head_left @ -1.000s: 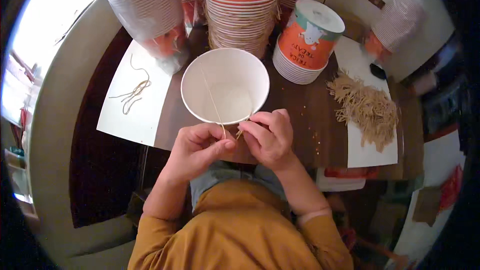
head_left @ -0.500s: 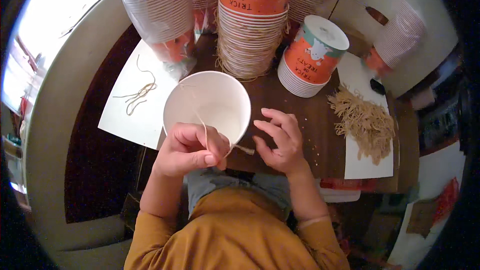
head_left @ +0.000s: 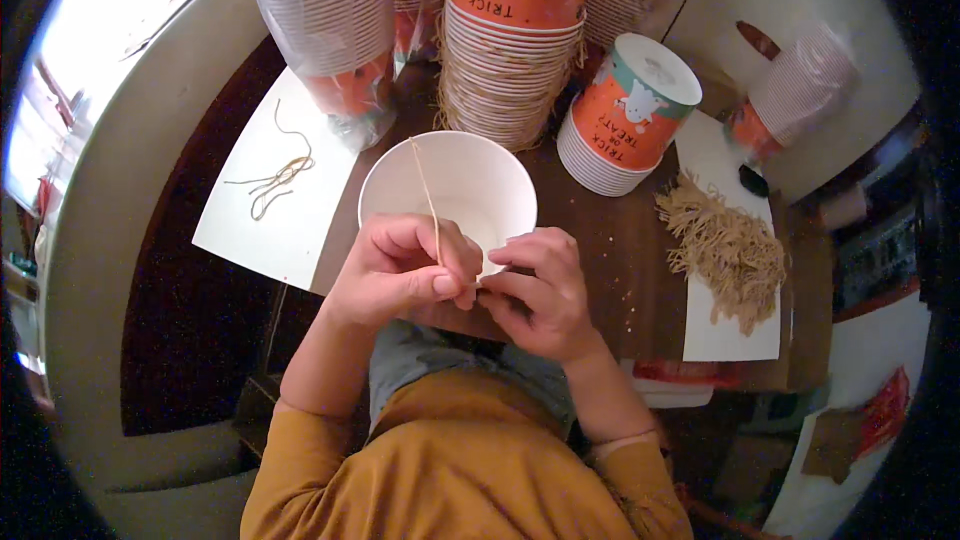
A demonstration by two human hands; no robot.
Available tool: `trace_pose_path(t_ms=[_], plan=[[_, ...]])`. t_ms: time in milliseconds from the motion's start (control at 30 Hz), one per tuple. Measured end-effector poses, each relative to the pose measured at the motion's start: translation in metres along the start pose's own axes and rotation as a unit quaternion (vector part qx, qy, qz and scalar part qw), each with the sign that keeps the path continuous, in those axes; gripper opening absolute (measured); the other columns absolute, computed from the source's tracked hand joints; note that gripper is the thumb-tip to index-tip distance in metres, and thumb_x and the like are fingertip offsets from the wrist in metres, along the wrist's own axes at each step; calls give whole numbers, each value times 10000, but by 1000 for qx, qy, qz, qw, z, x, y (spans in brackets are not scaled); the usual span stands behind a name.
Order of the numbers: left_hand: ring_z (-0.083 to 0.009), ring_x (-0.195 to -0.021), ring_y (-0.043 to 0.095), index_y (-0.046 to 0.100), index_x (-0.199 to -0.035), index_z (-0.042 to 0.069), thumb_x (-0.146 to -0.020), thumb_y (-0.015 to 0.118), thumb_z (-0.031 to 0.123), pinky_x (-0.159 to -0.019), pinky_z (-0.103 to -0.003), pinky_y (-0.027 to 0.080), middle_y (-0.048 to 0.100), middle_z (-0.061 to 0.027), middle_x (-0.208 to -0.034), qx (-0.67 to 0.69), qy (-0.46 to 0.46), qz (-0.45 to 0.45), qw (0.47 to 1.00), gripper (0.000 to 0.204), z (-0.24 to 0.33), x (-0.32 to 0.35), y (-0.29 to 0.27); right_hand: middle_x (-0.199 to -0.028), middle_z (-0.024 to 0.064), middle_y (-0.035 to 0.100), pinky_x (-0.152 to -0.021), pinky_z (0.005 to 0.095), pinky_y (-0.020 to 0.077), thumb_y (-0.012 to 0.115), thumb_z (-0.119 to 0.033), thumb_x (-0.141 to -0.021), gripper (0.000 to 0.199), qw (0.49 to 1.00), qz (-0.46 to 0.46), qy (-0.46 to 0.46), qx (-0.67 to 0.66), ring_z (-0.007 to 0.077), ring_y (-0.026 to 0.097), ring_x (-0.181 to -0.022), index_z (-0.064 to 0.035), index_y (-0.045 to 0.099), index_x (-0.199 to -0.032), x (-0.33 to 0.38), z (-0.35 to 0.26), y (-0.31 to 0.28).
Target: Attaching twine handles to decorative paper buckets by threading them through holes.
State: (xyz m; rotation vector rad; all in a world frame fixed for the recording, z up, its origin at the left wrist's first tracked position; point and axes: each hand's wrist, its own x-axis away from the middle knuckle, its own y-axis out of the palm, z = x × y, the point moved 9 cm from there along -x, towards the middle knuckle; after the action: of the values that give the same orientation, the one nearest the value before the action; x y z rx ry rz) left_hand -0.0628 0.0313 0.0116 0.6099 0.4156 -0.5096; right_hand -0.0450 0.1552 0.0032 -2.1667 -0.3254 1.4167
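Observation:
A paper bucket [head_left: 480, 180] with a white inside stands in front of me, its mouth facing up toward me. My left hand [head_left: 405, 265] is at its near side, thumb and fingers pinched on a piece of tan twine [head_left: 428, 190]. One length of that twine runs up across the bucket's mouth to the far rim. My right hand [head_left: 545, 290] has its fingertips drawn together at the near right of the rim, meeting the left fingertips where the twine's short end is. The fingers hide most of that end.
Beyond the bucket rises a tall stack of orange buckets [head_left: 510, 70] with twine hanging round it. A shorter upside-down stack [head_left: 630, 120] stands right of it. Bagged buckets [head_left: 340, 30] are at the back left. Loose twine [head_left: 285, 175] lies left, a twine bundle [head_left: 725, 250] right, both on white sheets.
My right hand has moved left and closed its fingers at the twine beside my left hand. The bucket has shifted slightly right, and the twine's upper length now looks straighter.

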Motion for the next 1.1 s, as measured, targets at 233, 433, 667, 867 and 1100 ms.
trace_pose_path(t_ms=[233,433,667,867,1100], plan=[[-186,-635,533,570,-756,19,-819,649,95,-643,-346,414,570,-83,-677,32,42,11,999,126,2,2,-14,-1007,47,594,-782,420,401,724,-186,-659,240,996,-24,-3,84,247,549,-899,-112,615,-859,-2,2,0],[-171,-573,487,518,-663,55,-754,617,120,-615,-334,360,547,-60,-642,-17,103,13,994,149,20,24,-25,-1205,177,512,-887,376,434,718,-372,-718,715,924,-6,344,-168,269,546,-974,-2,431,-1258,-12,84,-24],[-193,-585,501,528,-655,41,-762,624,151,-613,-350,387,555,-78,-639,-25,142,40,989,181,33,44,-36,-867,152,663,-779,392,495,636,-228,-755,337,877,-298,377,-20,326,637,-843,-8,638,-1010,-50,129,24],[-219,-887,571,533,-1131,9,-915,459,372,-803,-327,456,594,-96,-1011,-22,90,316,944,429,17,81,-136,-1094,177,612,-857,391,493,511,-18,-810,331,994,42,-61,76,337,609,-980,-26,597,-1129,-118,12,-48],[-264,-1136,518,348,-1369,45,-772,600,610,-942,-438,449,480,-117,-1302,-19,156,11,988,860,93,-11,-65,-1248,207,525,-1028,412,364,635,-193,-774,570,989,-42,-141,34,331,499,-1184,1,468,-1284,-134,-16,-66]])
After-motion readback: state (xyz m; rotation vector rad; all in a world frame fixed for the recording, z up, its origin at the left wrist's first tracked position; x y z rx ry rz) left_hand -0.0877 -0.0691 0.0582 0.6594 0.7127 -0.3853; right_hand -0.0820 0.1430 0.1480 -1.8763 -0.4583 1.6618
